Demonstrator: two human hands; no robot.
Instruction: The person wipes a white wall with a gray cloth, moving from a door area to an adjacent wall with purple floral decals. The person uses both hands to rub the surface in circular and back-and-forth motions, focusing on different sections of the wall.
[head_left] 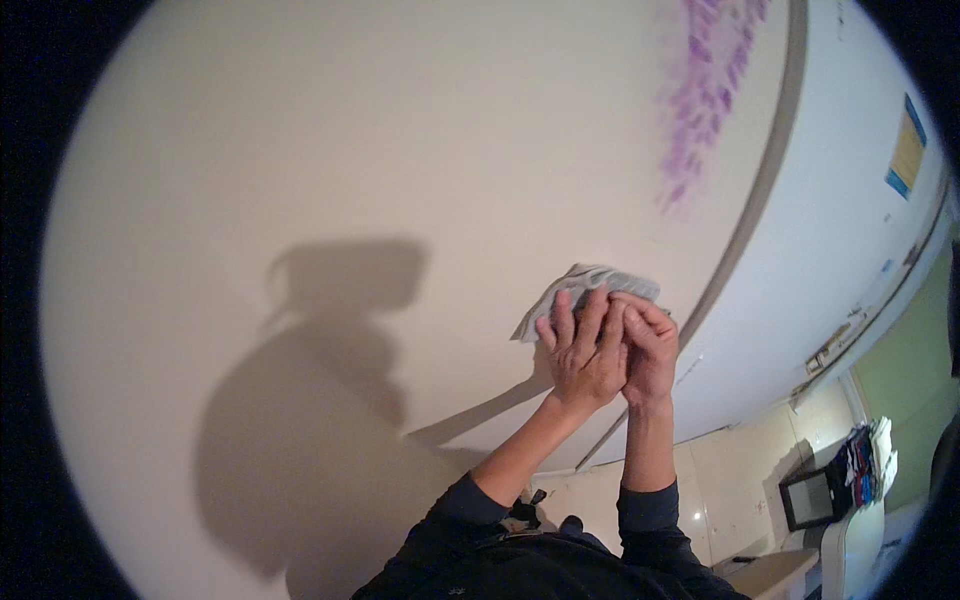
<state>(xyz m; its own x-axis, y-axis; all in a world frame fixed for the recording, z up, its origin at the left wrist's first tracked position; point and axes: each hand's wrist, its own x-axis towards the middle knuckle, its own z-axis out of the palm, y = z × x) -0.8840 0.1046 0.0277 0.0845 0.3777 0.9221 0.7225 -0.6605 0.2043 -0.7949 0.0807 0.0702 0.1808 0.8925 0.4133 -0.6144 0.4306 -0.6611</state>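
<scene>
A grey striped cloth (575, 288), folded and bunched, lies against a cream upright panel. My left hand (580, 350) is pressed over the cloth with its fingers spread. Right beside it and touching it, my right hand (650, 345) has its fingers curled at the cloth's lower right part. What sits inside those curled fingers is partly hidden, but the cloth runs under them. Both forearms, in dark sleeves, reach up from the lower edge.
The cream panel (480, 150) bears a purple leafy pattern (705, 100). A grey-brown edge strip (765, 190) divides it from a white surface (830, 180). My shadow falls on the left. Lower right stand a dark-framed box (808, 500), a pile of folded clothes (868, 465) and a pale chair (860, 545).
</scene>
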